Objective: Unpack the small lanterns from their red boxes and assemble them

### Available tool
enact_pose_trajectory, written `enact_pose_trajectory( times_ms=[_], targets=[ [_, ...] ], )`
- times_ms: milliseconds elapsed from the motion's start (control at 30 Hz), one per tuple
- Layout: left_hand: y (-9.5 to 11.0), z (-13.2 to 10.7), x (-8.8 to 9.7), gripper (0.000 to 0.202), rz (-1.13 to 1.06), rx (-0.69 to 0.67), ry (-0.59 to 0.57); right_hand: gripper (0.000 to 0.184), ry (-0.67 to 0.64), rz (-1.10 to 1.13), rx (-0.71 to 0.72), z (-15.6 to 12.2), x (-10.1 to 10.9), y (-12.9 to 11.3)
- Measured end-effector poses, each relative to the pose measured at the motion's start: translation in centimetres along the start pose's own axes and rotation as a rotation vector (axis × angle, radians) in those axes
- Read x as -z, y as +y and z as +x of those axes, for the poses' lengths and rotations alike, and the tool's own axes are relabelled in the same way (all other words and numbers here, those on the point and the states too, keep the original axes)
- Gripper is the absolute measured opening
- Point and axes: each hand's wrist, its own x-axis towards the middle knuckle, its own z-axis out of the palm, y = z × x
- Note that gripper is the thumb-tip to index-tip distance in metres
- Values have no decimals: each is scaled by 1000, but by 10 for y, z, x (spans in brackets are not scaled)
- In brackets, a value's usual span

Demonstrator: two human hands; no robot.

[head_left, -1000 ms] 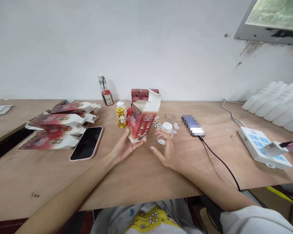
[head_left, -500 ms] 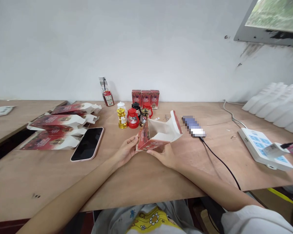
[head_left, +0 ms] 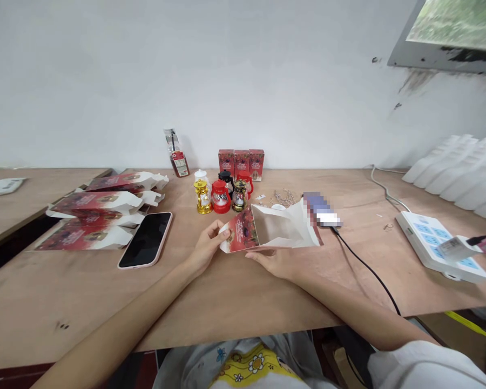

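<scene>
A red printed cardboard box (head_left: pixel 243 229) with a white inside lies tilted between my hands, its flaps spread to the right and its inside facing up. My left hand (head_left: pixel 207 244) pinches its left end, thumb on top of the printed face. Along the near edge my right hand (head_left: pixel 277 263) grips the box from below; most of its fingers are hidden behind the cardboard. Just beyond stand several small lanterns, among them a gold lantern (head_left: pixel 203 199), a red lantern (head_left: pixel 221 198) and a bronze lantern (head_left: pixel 239 198).
Several flattened red cartons (head_left: pixel 93 202) lie at the left beside a dark-screened phone (head_left: pixel 146 240). Small red boxes (head_left: pixel 242 163) and a drink bottle (head_left: pixel 180 162) stand by the wall. A cabled phone (head_left: pixel 322 209), a power strip (head_left: pixel 441 248) and white plastic pieces (head_left: pixel 457 173) are on the right.
The box has flattened and turned so its inside faces up, and its flaps have swung down to the right. Metal bits and a white disc behind it now show more.
</scene>
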Motion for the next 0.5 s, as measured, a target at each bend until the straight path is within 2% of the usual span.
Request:
enact_pose_trajectory(
  times_ms=[167,300,500],
  targets=[
    [2,1,2,39,-110,183,-81,36,91,119,38,1,-1,8],
    [7,-1,0,36,-169,164,-83,42,154,208,-45,0,-2,13],
    [11,-2,0,33,-210,198,-180,53,345,376,-115,4,-3,16]
  ],
)
